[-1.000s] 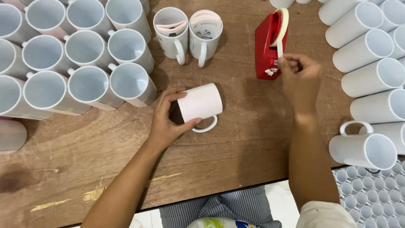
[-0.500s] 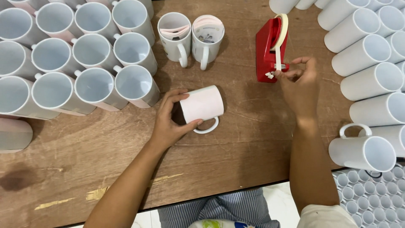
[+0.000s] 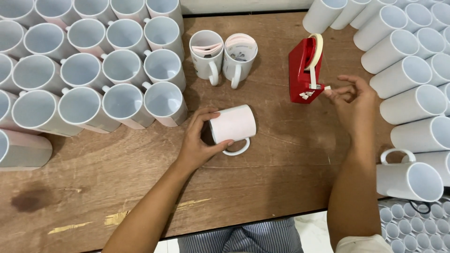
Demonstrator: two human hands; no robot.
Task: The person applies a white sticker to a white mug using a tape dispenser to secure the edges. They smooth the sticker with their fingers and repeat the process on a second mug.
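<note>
A white mug (image 3: 233,125) wrapped in a pale sheet lies on its side on the wooden table (image 3: 281,187), handle toward me. My left hand (image 3: 199,143) grips its open end. My right hand (image 3: 354,100) pinches the end of a strip of pale tape at the cutter of a red tape dispenser (image 3: 305,70), which stands upright just left of my fingers. Two upright white mugs (image 3: 224,55) with rolled sheets inside stand behind the lying mug.
Several upright white mugs (image 3: 93,61) crowd the left and back of the table. More white mugs (image 3: 412,79) lie stacked on their sides along the right edge. A tray of small round cells (image 3: 412,225) sits at the lower right, below the table edge.
My right hand has drawn the tape end a little to the right and down from the dispenser. My left hand keeps the mug in the same place.
</note>
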